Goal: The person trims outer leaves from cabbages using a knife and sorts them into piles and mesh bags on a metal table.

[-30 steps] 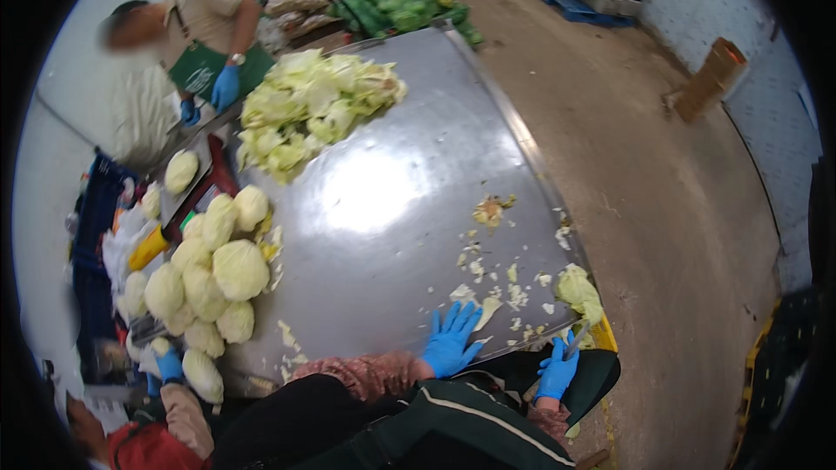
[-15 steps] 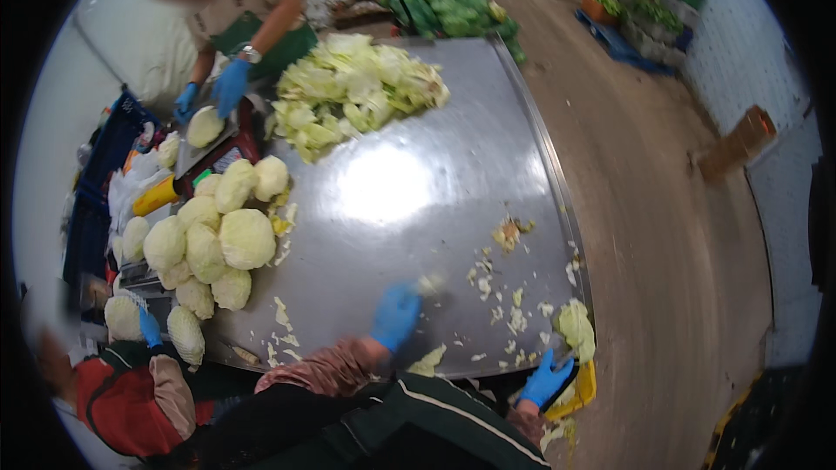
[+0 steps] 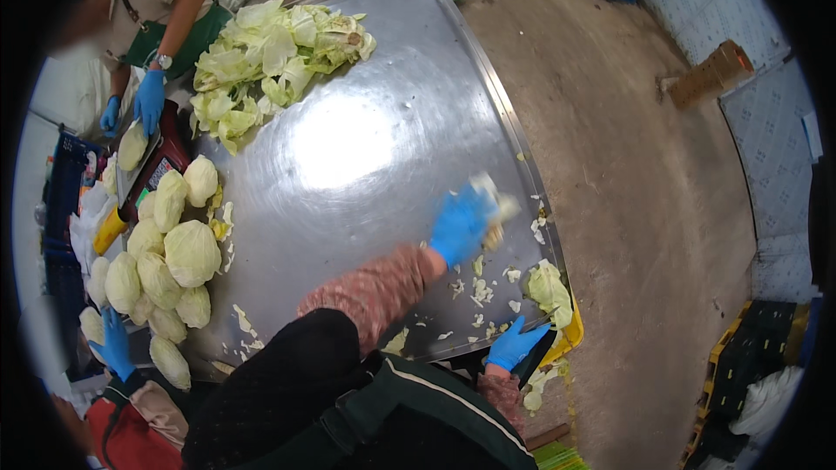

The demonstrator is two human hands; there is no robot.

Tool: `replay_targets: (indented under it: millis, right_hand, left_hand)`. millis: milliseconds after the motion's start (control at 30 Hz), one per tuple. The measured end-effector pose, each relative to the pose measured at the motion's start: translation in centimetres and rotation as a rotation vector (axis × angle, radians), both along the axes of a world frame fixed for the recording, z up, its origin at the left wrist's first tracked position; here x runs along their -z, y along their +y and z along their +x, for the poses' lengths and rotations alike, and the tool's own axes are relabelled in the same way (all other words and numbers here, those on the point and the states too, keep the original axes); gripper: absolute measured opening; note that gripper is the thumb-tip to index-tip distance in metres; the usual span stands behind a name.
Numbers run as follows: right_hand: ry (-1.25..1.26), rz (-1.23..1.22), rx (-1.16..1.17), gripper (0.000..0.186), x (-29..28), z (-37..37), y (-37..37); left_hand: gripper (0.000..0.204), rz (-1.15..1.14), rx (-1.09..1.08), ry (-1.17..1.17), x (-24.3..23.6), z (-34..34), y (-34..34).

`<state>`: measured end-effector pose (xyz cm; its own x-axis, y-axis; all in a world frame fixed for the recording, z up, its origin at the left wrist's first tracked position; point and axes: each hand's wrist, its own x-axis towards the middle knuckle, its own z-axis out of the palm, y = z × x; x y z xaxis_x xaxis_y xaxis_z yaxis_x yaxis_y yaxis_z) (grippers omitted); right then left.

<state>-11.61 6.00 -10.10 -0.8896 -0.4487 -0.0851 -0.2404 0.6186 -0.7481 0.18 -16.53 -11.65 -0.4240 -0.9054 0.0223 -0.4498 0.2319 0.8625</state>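
Note:
My left hand (image 3: 461, 224), in a blue glove, reaches over the right part of the metal table (image 3: 366, 200). Its fingers close on a blurred whitish thing (image 3: 496, 209) whose kind I cannot make out. Below it, small pale cabbage scraps (image 3: 481, 291) are scattered on the metal. My right hand (image 3: 515, 345), also blue-gloved, is low at the near right corner, fingers stretched and partly apart, with nothing visible in them. Beside it a green cabbage leaf (image 3: 549, 289) lies on the corner, above a partly hidden yellow container (image 3: 570, 332).
Peeled cabbages (image 3: 192, 254) are piled at the left. A heap of outer leaves (image 3: 270, 61) lies at the far left. A co-worker's gloved hand (image 3: 150, 100) is by a cabbage on a scale (image 3: 144, 165); another's hand (image 3: 113, 344) is at the near left. A raised rim (image 3: 488, 78) edges the table.
My left hand has swept right and away from me with the whitish thing, reaching the scraps. My right hand stays at the corner. The whole view has shifted.

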Motion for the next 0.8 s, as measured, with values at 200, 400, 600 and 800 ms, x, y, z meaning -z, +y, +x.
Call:
replay_targets:
  millis: [200, 400, 600, 800]
  right_hand:
    - [-0.061, -0.101, -0.016, 0.056, 2.2, -0.1, 0.2]
    - [0.087, 0.002, -0.157, 0.069, 5.5, -3.1, 1.8]
    - [0.19, 0.035, -0.193, 0.07, 6.7, -4.2, 1.8]
    - [0.086, 0.014, -0.202, 0.067, 4.0, -2.5, 1.4]
  left_hand:
    - [0.036, -0.296, 0.516, 0.019, 0.4, 1.0, 15.6]
    - [0.027, -0.172, -0.257, 0.133, -7.3, 14.8, 13.8]
    - [0.025, -0.412, -1.007, -0.546, -7.4, 37.5, 21.6]
    - [0.025, 0.211, -1.486, -0.889, 0.1, 41.6, 29.5]
